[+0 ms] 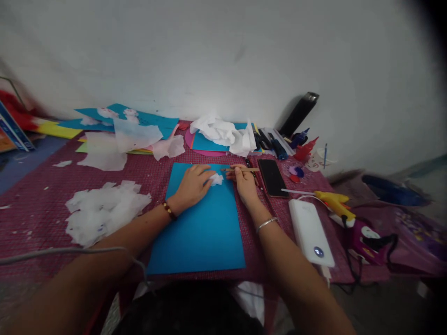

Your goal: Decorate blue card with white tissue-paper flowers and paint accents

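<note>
A blue sheet of paper (206, 228) lies flat in front of me. My left hand (193, 186) rests on its upper part with fingers spread, fingertips touching a small crumpled piece of white tissue paper (217, 179). At the sheet's upper right edge, my right hand (244, 182) grips a thin light-brown wooden stick (249, 170) between thumb and fingers. The stick lies roughly level, its darker tip pointing left, just above the tissue piece. Whether that tip touches anything is too small to tell.
Torn white tissue (104, 209) is heaped at left. Behind are crumpled tissue (223, 132) and blue sheets (150, 122). To the right lie a phone (273, 177), a white power bank (310, 230), a yellow glue gun (333, 203) and a black bottle (298, 114). A grey cable (70, 251) crosses my left forearm.
</note>
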A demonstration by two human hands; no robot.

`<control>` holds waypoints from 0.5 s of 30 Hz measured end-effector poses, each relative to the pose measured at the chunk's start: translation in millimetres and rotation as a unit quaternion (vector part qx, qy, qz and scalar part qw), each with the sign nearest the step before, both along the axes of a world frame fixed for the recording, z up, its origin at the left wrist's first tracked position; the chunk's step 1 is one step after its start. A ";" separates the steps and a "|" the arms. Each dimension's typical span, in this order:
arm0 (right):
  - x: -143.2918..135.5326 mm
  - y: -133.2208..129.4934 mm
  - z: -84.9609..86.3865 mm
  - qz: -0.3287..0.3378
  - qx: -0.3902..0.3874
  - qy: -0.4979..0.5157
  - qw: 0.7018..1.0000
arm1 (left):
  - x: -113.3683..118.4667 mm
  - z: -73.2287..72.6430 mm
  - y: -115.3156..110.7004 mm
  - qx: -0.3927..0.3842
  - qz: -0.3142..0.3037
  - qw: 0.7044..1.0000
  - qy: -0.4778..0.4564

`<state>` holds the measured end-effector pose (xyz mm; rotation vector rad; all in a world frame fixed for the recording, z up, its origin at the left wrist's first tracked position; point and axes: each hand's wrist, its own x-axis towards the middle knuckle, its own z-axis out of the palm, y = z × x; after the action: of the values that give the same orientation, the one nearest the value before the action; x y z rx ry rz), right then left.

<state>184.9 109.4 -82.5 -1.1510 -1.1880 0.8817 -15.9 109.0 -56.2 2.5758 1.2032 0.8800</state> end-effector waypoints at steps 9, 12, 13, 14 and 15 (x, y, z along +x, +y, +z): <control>1.6 -3.1 1.2 0.010 -0.013 0.024 1.000 | 3.2 -1.9 -2.7 -0.008 0.077 0.987 0.143; 1.6 -5.5 3.0 0.008 -0.029 0.036 0.999 | 1.5 0.9 -3.0 -0.014 0.102 0.989 0.109; 1.5 -6.3 3.8 0.008 -0.034 0.040 0.999 | 1.3 3.3 -4.6 -0.009 0.096 0.991 0.097; 1.5 -7.1 4.6 0.008 -0.038 0.042 0.998 | 1.5 6.0 -6.6 -0.003 0.081 0.993 0.086; 1.4 -7.7 5.3 0.008 -0.040 0.042 0.998 | 2.0 8.8 -8.6 0.001 0.062 0.995 0.079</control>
<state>186.3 101.7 -77.2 -1.1591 -1.1035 0.9892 -13.9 100.3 -47.5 2.6386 1.4184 0.7106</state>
